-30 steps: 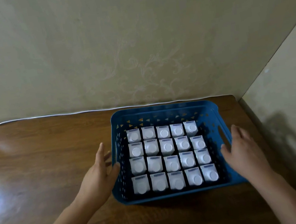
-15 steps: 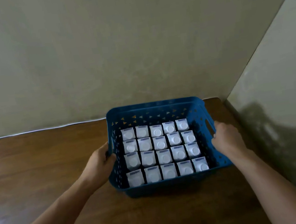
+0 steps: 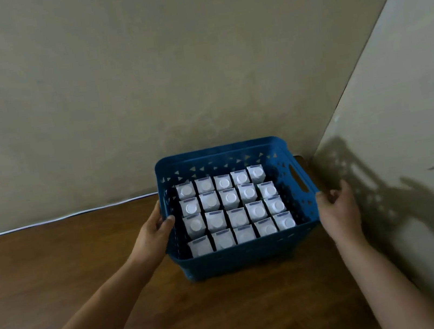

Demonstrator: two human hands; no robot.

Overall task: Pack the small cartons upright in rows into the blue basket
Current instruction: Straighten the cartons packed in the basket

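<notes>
Lifted off the brown wooden table (image 3: 57,275) since a moment ago, the blue perforated plastic basket (image 3: 241,254) hangs level between my left hand (image 3: 153,235) and right hand (image 3: 338,209), each gripping a side rim so the small white capped cartons (image 3: 233,211) stay upright in rows.

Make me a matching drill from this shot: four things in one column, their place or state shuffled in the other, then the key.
Things
1. left hand
2. right hand
3. small cartons
4. white cable

Places or states
A. upright in rows inside the blue basket
B. grips the basket's rim beside the handle slot
C. runs along the table's far edge by the wall
D. grips the basket's other side, thumb over the rim

Pairs: 1-D, 2-B, 3-A, 4-C
</notes>
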